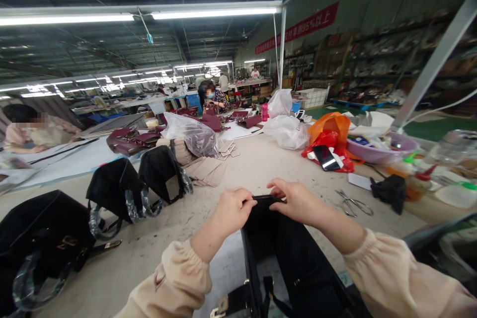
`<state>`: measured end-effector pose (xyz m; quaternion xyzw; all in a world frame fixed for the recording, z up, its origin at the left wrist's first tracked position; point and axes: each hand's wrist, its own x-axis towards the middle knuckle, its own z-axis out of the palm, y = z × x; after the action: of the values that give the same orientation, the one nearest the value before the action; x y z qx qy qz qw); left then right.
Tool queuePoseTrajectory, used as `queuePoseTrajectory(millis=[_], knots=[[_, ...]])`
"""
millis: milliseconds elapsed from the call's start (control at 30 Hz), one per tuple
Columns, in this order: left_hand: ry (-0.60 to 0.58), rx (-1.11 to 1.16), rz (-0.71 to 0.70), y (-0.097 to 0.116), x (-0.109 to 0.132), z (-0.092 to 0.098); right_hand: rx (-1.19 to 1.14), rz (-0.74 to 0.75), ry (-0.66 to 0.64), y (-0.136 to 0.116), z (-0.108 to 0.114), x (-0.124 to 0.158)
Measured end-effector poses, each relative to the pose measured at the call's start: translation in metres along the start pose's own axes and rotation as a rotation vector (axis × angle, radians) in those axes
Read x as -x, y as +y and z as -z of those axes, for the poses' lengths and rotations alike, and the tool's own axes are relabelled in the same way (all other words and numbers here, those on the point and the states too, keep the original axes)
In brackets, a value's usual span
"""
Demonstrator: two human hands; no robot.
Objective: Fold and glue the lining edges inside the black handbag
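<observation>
A black bag [298, 253] stands in front of me with its mouth toward me, gold-coloured hardware showing near its lower front. My left hand [234, 208] pinches the left end of the bag's far top edge between thumb and fingers. On the right end of that same edge, my right hand [294, 199] has its thumb and fingers closed around the black material. The fingertips of both hands are only a short way apart. Part of the bag's right side and bottom runs out of the frame.
Several black bags [115, 191] with plastic-wrapped handles stand on the left. Scissors [354, 202], a phone [326, 158], and a purple basin [383, 148] lie to the right. Beige pieces [204, 171] and maroon bags [130, 140] are farther back. A person [37, 129] sits at left.
</observation>
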<state>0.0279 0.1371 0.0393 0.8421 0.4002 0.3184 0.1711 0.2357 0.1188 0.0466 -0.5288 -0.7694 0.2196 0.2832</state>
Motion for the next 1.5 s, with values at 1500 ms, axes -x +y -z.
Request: queuePoseTrajectory(millis=[1500], knots=[[-0.040, -0.291, -0.027, 0.012, -0.009, -0.002, 0.363, 0.123, 0.065, -0.007, -0.001, 0.001]])
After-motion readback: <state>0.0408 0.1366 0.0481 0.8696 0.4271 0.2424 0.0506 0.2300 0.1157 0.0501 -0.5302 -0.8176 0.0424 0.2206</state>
